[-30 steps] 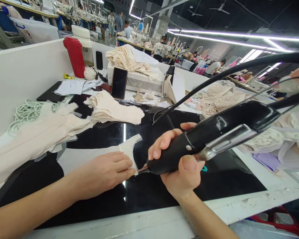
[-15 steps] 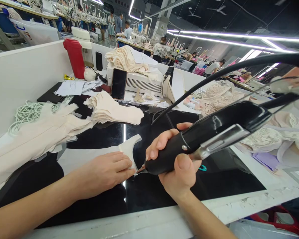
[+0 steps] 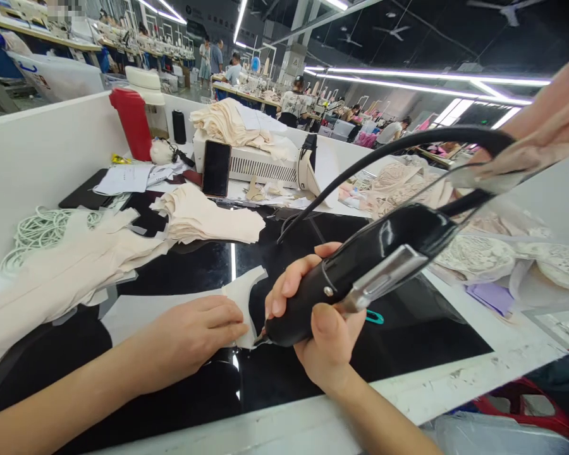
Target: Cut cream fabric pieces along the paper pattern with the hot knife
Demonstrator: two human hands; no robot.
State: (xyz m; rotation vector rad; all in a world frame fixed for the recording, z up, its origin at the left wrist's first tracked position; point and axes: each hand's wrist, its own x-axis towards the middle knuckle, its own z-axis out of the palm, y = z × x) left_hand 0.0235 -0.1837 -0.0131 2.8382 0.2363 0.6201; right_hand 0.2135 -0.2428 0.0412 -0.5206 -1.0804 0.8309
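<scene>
My left hand (image 3: 196,335) lies flat, fingers stretched out, pressing a pale cream fabric piece (image 3: 245,292) onto the glossy black work surface (image 3: 152,404). The piece has a curved right edge and a longer pale part reaching left beneath my hand. My right hand (image 3: 327,344) is wrapped round a black corded hand tool (image 3: 303,309) with a silver lever on its side. The tool slants down to the left, its narrow tip at the fabric's lower right corner, just beyond my left fingertips. Whether the tip touches the cloth, I cannot tell.
Stacked cream pieces (image 3: 208,215) lie behind, with a long cream pile (image 3: 76,265) and green cord (image 3: 42,234) at left. A phone (image 3: 216,169) leans on a vented box. The tool's black cable (image 3: 355,170) arches overhead. Lace garments (image 3: 483,256) lie at right; a teal clip-like item (image 3: 374,316) is nearby.
The view has shifted slightly, moving most things left and down in the picture. The tool remains in my right hand, its tip still near the fabric corner; my left hand stays on the cloth.
</scene>
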